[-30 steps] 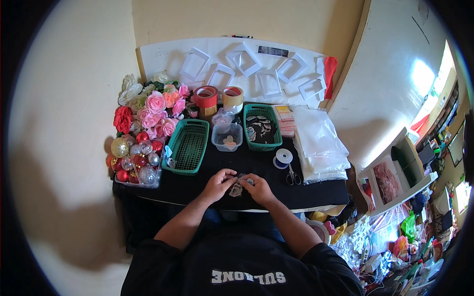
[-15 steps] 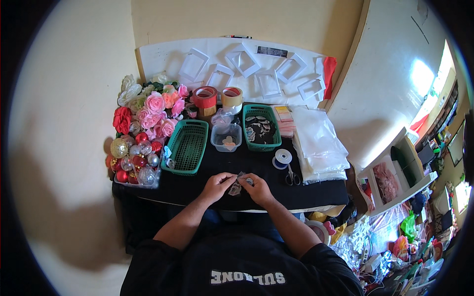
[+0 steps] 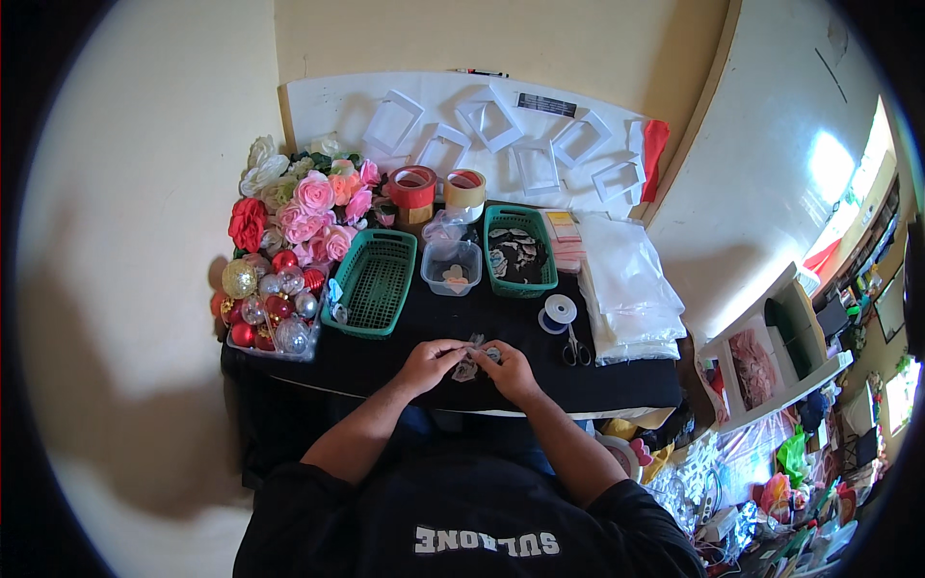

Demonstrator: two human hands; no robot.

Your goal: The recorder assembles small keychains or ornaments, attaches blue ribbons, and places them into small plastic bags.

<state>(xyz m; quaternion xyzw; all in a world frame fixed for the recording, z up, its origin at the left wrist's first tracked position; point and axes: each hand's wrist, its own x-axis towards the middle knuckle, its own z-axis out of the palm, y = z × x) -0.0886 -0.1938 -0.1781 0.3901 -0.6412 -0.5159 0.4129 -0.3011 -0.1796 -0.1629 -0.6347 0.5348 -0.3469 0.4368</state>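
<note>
My left hand [image 3: 436, 364] and my right hand [image 3: 508, 372] meet near the front edge of the black-covered table. Fingers of both are pinched on a small, thin, grey-white piece [image 3: 476, 340], partly see-through at its top. Its exact kind is too small to tell. Just below the fingertips lies a patterned grey-and-white cut-out [image 3: 464, 371]. Similar cut-outs [image 3: 518, 252] lie in the right green basket [image 3: 493, 279]. A clear plastic tub [image 3: 451, 287] holding pale flower-shaped pieces stands ahead of my hands.
Left are a green basket [image 3: 409, 252], baubles [image 3: 279, 303] and artificial flowers [image 3: 306, 217]. Tape rolls [image 3: 412, 188] stand behind. On the right lie a ribbon spool [image 3: 557, 314], scissors [image 3: 575, 349], card packs [image 3: 564, 239] and clear plastic bags [image 3: 628, 279]. White frames [image 3: 489, 118] rest at the back.
The whole view has shifted slightly, so the table's things appear a little further right. Both hands keep their pinch on the small piece, with only slight finger movement.
</note>
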